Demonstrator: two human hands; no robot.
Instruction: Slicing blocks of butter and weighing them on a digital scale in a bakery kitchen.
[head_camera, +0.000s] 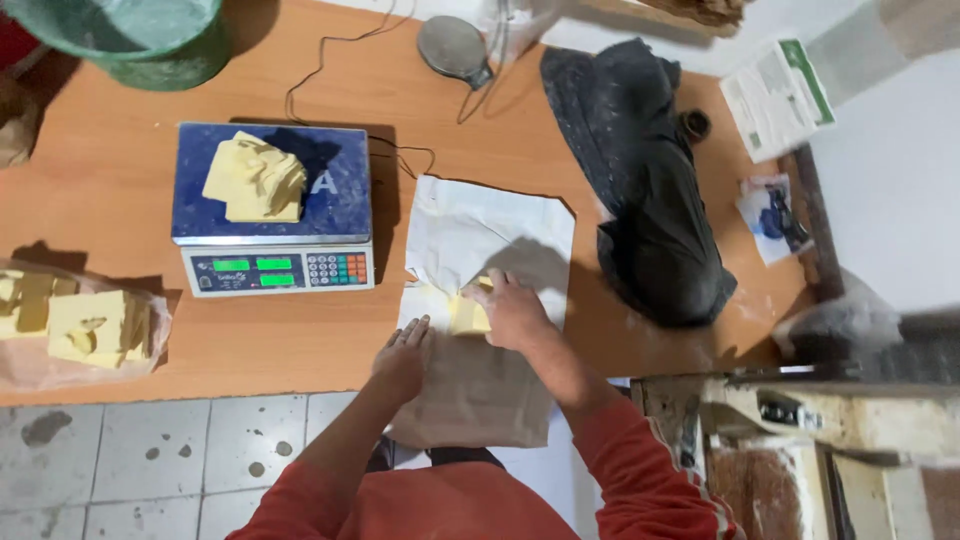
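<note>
Red sleeves (620, 470) at the bottom edge, both forearms reaching up over a sheet of pale wrapping paper (490, 300) that hangs off the near edge of an orange-brown table (120, 170). Left hand (402, 355) flat on the paper, palm down, fingers straight and close together, just beside a small yellow butter block (468, 316). Right hand (513, 308) on top of that block, fingers curled over its far side and pressing it to the paper; fingertips hidden, so no telling how tightly closed. Butter block near the middle of the sheet, between the two hands.

Left of the paper, a blue-topped scale (272, 205) with a grey front, green readouts and a coloured keypad, a heap of yellow butter pieces (256, 180) on its platform. Further left, at the table's near edge, more butter chunks (90, 325) on a clear plastic bag (30, 370). Green bucket (130, 35) at the top left corner. Black bag (645, 190), crumpled, lying right of the paper. Round grey strainer (455, 48) at the top centre with a thin black cord (330, 60) beside it. White packet with a green stripe (778, 98) at the upper right, and below it a small clear packet with blue inside (772, 218).
</note>
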